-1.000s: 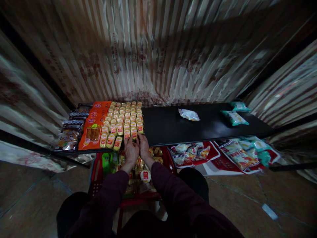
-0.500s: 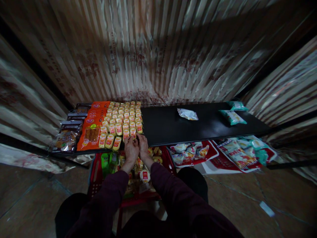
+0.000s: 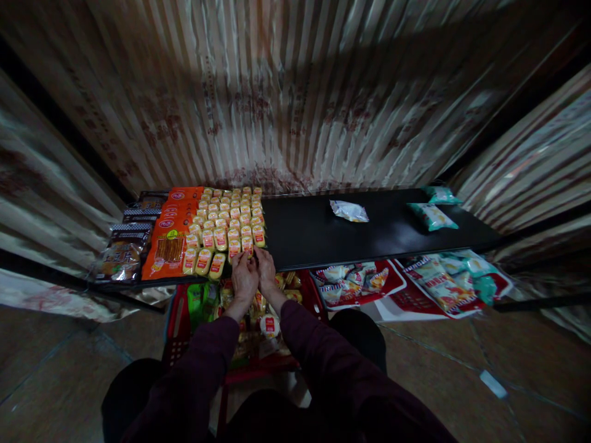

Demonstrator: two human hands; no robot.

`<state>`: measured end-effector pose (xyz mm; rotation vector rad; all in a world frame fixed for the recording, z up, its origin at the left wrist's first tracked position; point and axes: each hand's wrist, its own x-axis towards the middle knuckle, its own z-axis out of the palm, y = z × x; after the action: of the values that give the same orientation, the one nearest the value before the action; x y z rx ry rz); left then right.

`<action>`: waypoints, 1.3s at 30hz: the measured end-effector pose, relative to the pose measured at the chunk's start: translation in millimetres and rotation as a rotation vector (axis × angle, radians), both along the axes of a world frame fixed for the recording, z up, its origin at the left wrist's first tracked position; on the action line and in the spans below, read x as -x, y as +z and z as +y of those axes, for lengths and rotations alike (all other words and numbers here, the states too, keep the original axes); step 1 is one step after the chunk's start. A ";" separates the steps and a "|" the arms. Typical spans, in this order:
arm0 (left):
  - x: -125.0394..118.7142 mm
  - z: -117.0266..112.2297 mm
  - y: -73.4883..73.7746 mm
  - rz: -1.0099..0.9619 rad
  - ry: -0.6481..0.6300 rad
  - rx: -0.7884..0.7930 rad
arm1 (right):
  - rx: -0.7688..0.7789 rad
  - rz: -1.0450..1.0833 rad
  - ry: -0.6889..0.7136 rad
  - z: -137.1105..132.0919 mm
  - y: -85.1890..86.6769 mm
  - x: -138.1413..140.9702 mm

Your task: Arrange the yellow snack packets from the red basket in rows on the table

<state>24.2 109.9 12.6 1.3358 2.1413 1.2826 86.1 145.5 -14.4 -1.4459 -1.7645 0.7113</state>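
Two hands [image 3: 255, 275] (together) at yellow packets [image 3: 228, 231]

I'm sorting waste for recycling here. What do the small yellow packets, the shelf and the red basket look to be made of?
The small yellow packets look like glossy plastic film: they catch the light and have printed labels. The shelf seems a smooth, matte black board, metal or laminate; the look leaves it open. The red basket appears moulded plastic, with a perforated wall.
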 end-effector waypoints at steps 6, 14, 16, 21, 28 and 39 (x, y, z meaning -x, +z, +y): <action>-0.5 -0.8 -2.8 -0.007 -0.019 0.000 | -0.013 0.033 0.028 3.9 -9.3 -3.6; -4.7 -0.8 -4.9 -0.044 -0.019 -0.025 | -0.034 0.173 0.029 5.1 -18.6 -7.8; -5.0 -1.0 -5.6 -0.048 -0.020 -0.021 | -0.048 0.190 0.054 4.5 -17.5 -8.8; -3.9 -1.3 -6.6 -0.054 -0.033 -0.028 | -0.054 0.181 0.109 3.9 -11.6 -10.0; -4.3 -0.1 -13.3 -0.090 -0.022 -0.096 | -0.038 0.165 0.090 4.7 -12.8 -9.1; -3.7 -4.6 -17.5 -0.098 -0.027 -0.135 | -0.080 0.189 0.046 -4.4 -10.2 -13.3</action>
<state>27.9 105.4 -4.9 1.3193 1.9963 1.4732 99.4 141.1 -24.6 -1.2469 -1.6652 0.7662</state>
